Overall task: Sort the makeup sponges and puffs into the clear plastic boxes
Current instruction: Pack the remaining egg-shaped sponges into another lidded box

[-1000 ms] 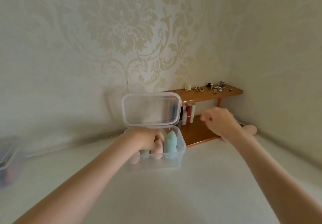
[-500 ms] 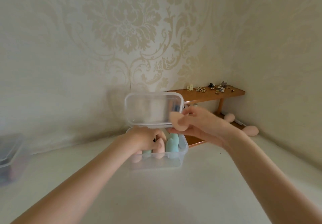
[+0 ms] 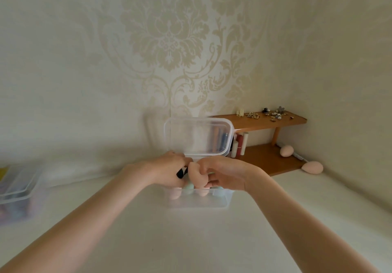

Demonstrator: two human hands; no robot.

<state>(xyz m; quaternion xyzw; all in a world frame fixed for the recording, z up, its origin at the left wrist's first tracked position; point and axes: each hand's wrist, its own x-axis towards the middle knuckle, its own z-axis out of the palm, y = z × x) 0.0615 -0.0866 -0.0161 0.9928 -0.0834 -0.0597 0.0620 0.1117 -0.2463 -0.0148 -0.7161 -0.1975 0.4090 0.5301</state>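
Sponge, pink and soft, is pinched in the right hand over the open box on the desk. The left hand curls round sponges inside. Light and squashy, it likely takes a gentle grip at its waist.

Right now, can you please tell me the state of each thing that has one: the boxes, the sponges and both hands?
Clear box: open, lid upright behind it.
Sponges inside: pink and teal, some hidden by hands.
Pink sponge: pinched by right hand over the box.
Left hand: curled at the box; its hold is unclear.
Second box: blurred, lid looks on.
Two pink sponges: lying loose by the shelf.
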